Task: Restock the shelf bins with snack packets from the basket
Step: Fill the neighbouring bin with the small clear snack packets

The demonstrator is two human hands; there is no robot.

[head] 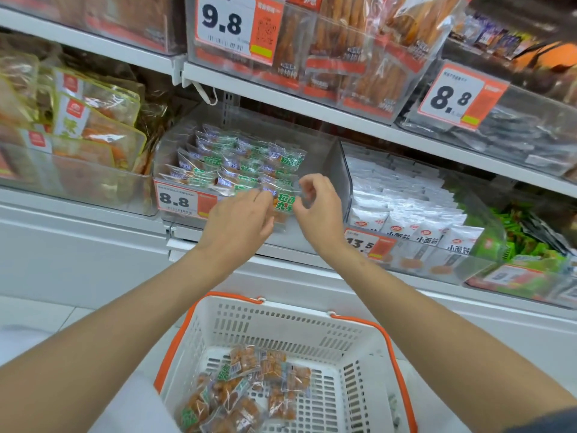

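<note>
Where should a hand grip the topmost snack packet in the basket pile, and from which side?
Likely from straight above, since the white basket is open-topped with tall walls all round. The topmost packet lies roughly flat on the pile of snack packets, so pinching a crimped end seam or a free edge between thumb and fingers seems best, rather than squeezing the bulging middle.

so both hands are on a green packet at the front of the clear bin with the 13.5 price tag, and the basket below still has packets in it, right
Not quite: the tag is wrong. The head view shows the left hand and right hand holding the green packet at the front of the clear bin tagged 8.8; the 13.5 tag belongs to the next bin to the right. The basket below does still hold packets.
</note>
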